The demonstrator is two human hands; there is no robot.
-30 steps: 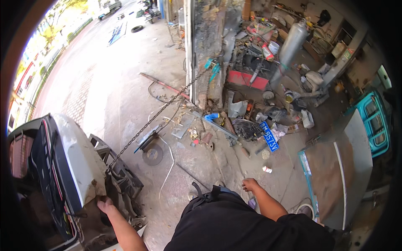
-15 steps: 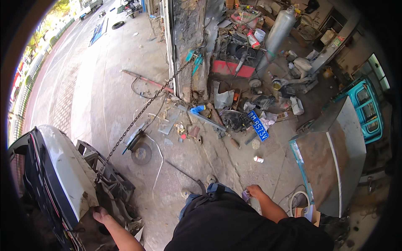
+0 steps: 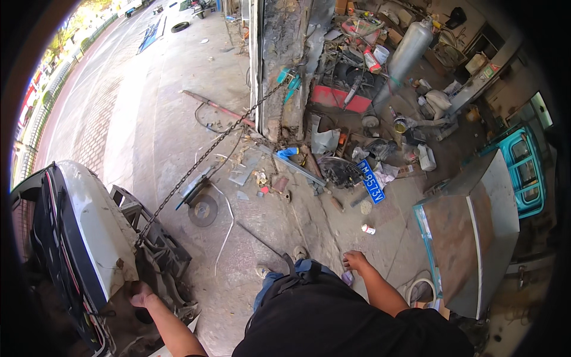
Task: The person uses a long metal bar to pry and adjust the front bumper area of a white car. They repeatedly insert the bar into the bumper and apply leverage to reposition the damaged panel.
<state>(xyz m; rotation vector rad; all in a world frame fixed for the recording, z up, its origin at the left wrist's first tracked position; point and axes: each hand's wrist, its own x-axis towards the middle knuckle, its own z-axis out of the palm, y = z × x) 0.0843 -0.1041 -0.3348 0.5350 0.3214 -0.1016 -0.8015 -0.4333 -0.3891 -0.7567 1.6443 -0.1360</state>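
My left hand (image 3: 141, 294) is closed at the rusty, torn lower corner of a white vehicle body panel (image 3: 98, 232), fingers curled at its edge. A taut chain (image 3: 199, 160) slants from the dark, damaged metal frame (image 3: 159, 238) beside the panel up to a teal chain hoist (image 3: 288, 83) on the pillar. My right hand (image 3: 355, 260) hangs by my right side, fingers curled. Just below it shows a small purple item (image 3: 347, 277). Whether the fingers hold it is unclear.
A grinding-type disc (image 3: 203, 210), a bent white strip (image 3: 226, 229) and a dark bar (image 3: 259, 240) lie on the floor ahead. A blue licence plate (image 3: 372, 180) lies among scrap by the pillar (image 3: 282, 65). To the right stand a rusty panel (image 3: 455, 238) and a teal door frame (image 3: 523, 172); a gas cylinder (image 3: 410, 50) stands behind.
The view has shifted slightly, so the surroundings sit a little further right and lower. My right hand has risen slightly, away from the purple item. My left hand stays at the panel corner.
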